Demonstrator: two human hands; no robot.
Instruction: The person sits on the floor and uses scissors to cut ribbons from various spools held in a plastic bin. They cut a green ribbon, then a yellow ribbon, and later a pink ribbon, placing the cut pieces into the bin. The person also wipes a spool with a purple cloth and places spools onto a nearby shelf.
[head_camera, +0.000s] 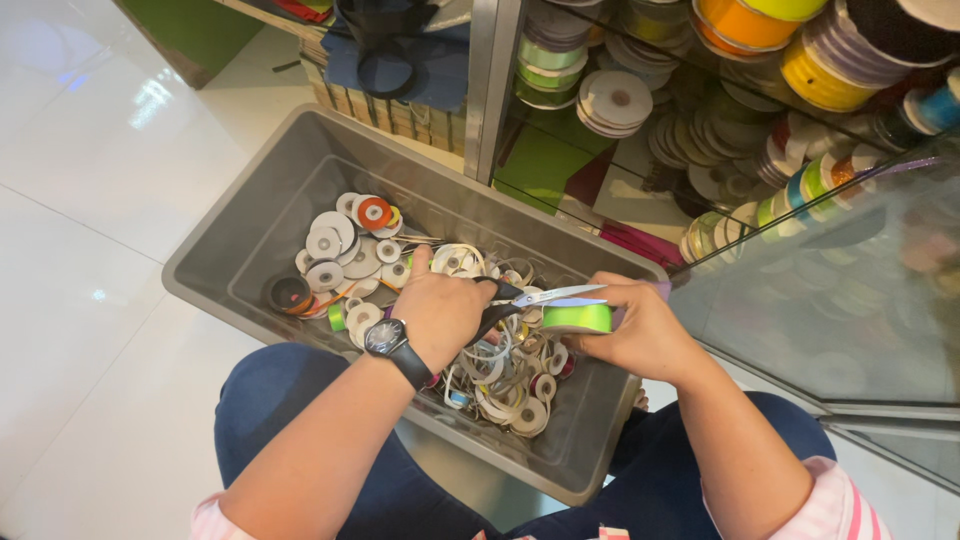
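**Over the grey bin: scissors at a green ribbon roll, the cut not yet made**

Over the middle of the grey plastic bin (250, 215), which rests against the person's knees on the white tiled floor (90, 180), both hands are at work. The left hand (440, 310), with a black wristwatch (385, 338) on its wrist, has its grip closed through the dark handles of a pair of scissors (530, 298); the silver blades point right and look nearly together, their tips reaching over the top of a bright green ribbon roll (577, 318). The right hand (640, 330) has its grip wrapped round that roll from the right side, fingers curled over it, holding it just above the bin's near right part.

Judging by how things lie, the work is somewhere in its middle. Roll and scissors are already picked up and brought together, yet no freshly cut length of green ribbon is visible; whether the blades have any ribbon between them cannot be told, as the spot is too small. Below the hands the bin holds a loose heap of spools (345, 255), mostly white with a few coloured, and tangled ribbon ends, unsorted as far as can be seen. Farther off on the right, a glass-fronted cabinet (820, 260) holds many more rolls on its shelves.
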